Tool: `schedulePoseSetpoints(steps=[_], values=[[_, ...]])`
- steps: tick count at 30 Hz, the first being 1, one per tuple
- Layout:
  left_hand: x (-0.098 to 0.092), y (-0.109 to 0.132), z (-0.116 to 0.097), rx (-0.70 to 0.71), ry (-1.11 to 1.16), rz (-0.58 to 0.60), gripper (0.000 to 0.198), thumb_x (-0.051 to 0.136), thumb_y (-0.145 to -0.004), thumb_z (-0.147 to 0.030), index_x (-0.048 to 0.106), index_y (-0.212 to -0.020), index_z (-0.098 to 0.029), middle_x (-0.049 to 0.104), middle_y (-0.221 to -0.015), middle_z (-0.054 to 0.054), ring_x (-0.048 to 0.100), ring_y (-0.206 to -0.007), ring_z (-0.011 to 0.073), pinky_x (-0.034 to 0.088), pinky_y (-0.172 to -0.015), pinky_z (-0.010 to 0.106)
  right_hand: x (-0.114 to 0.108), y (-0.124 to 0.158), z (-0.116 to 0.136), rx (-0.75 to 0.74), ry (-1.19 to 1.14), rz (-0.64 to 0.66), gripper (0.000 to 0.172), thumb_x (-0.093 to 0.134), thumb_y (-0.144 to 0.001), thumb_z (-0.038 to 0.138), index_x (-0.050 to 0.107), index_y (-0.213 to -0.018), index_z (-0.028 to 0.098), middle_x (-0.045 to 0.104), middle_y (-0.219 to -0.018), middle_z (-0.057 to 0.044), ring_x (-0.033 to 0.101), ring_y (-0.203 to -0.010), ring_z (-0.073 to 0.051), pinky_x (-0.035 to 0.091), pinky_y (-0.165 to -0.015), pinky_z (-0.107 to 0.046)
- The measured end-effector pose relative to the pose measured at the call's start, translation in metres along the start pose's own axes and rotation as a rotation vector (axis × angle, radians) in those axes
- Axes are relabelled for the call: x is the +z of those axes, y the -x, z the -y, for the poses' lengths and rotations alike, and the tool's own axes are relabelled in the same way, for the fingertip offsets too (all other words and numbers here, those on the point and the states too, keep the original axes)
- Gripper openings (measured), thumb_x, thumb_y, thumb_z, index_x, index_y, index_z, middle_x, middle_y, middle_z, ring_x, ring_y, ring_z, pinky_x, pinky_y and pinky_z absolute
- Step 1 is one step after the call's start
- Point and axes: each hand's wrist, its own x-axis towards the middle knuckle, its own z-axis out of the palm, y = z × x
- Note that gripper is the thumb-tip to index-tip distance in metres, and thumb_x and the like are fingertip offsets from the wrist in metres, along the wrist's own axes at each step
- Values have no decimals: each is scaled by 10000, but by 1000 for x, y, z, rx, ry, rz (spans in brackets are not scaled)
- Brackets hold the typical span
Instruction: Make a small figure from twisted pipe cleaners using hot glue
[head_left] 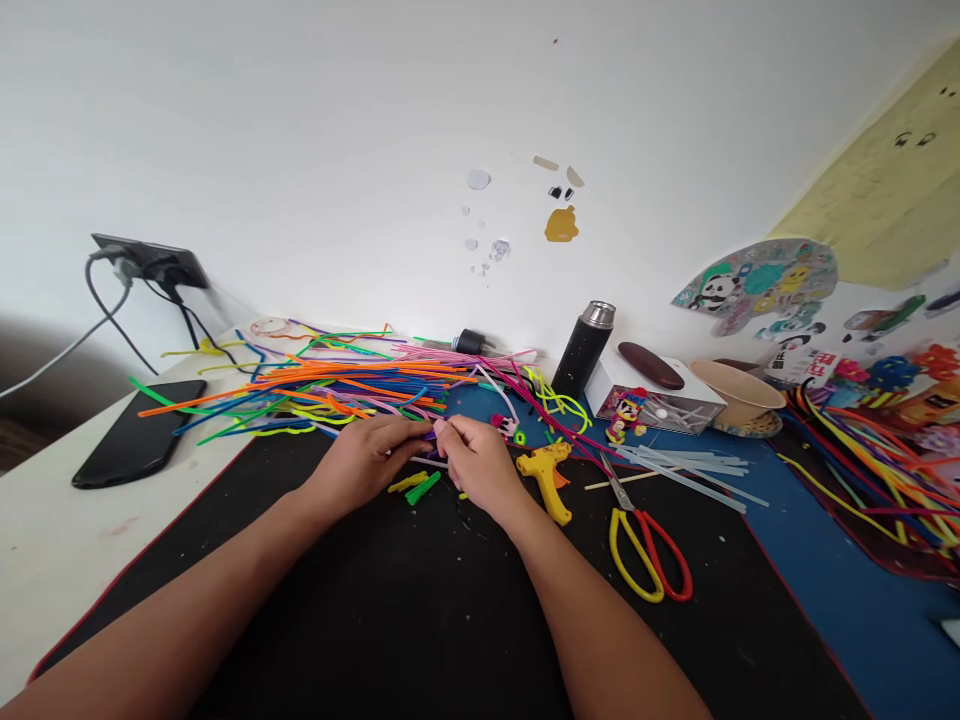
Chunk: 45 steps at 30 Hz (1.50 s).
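Observation:
My left hand (373, 455) and my right hand (478, 462) meet over the black mat (390, 610), fingertips pinched together on a small purple pipe cleaner piece (433, 432). A big heap of coloured pipe cleaners (337, 385) lies just beyond the hands. Short green and yellow cut pieces (417, 486) rest on the mat under my hands. A yellow glue gun (549, 472) lies right beside my right hand.
Scissors with yellow and red handles (646, 545) lie to the right, near clear glue sticks (686, 465). A black flask (583, 345), a white box (660, 400), a bowl (739, 392) and more pipe cleaners (877, 470) stand at the right. A phone (139, 432) lies left.

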Motion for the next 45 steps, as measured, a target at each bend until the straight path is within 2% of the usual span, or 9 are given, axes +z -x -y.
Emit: schedulePoseSetpoints(steps=[6,11,15,24,30,35,38,43,45], values=[[-1,0,1,57,-32,3,263,518,-1019,-237,777,-1021,-195,795,-872,59,732,-759,170,522,-693,240,-1,1,-2,-11,59,83,382,421,-1074,422,516,-754,235,500,-464,75,523,-418,-132,364,-529,-242],[-4,0,-4,10,22,27,240,529,-1008,-224,748,-921,-184,765,-807,34,708,-721,150,494,-663,221,-3,2,3,-179,384,40,373,475,-1066,374,508,-726,225,574,-574,32,565,-567,-152,322,-607,-265],[-5,-1,-5,-77,111,62,230,549,-1003,-258,735,-887,-189,754,-791,17,696,-708,141,488,-653,210,-1,1,4,-226,452,1,394,468,-1069,352,497,-699,220,574,-602,15,561,-622,-165,297,-629,-281],[-5,-2,-6,-234,297,116,255,599,-975,-352,782,-895,-193,762,-787,23,685,-657,145,513,-618,209,2,2,1,-56,49,72,428,443,-1069,405,510,-684,230,462,-447,74,468,-422,-126,342,-563,-257],[-9,-4,-9,-387,542,186,319,649,-928,-442,775,-849,-159,692,-685,25,605,-528,126,505,-509,213,4,2,-1,-15,-153,111,435,457,-1049,474,498,-689,233,409,-432,95,402,-342,-99,286,-445,-241],[0,-5,-6,-473,649,176,340,706,-881,-483,770,-846,-152,682,-679,19,596,-522,124,505,-509,218,8,-2,-7,27,-291,96,474,509,-1006,563,479,-668,232,401,-410,98,377,-323,-89,269,-391,-228],[6,-3,-3,-408,541,132,310,669,-916,-457,778,-932,-166,730,-744,31,649,-601,147,533,-586,236,7,-5,-9,56,-330,52,507,543,-971,622,465,-652,236,395,-381,98,361,-301,-86,250,-366,-226],[2,0,-1,-140,148,16,263,602,-989,-382,778,-971,-187,746,-766,32,675,-664,156,512,-640,236,0,-7,-8,56,-401,17,530,574,-937,665,463,-646,236,345,-371,108,343,-288,-80,226,-346,-220],[1,0,-1,-82,83,-10,289,568,-1016,-388,767,-1086,-191,781,-868,51,707,-721,165,530,-674,242,-1,-8,-8,54,-411,17,536,579,-930,672,461,-642,236,330,-372,111,339,-288,-79,238,-345,-218]])
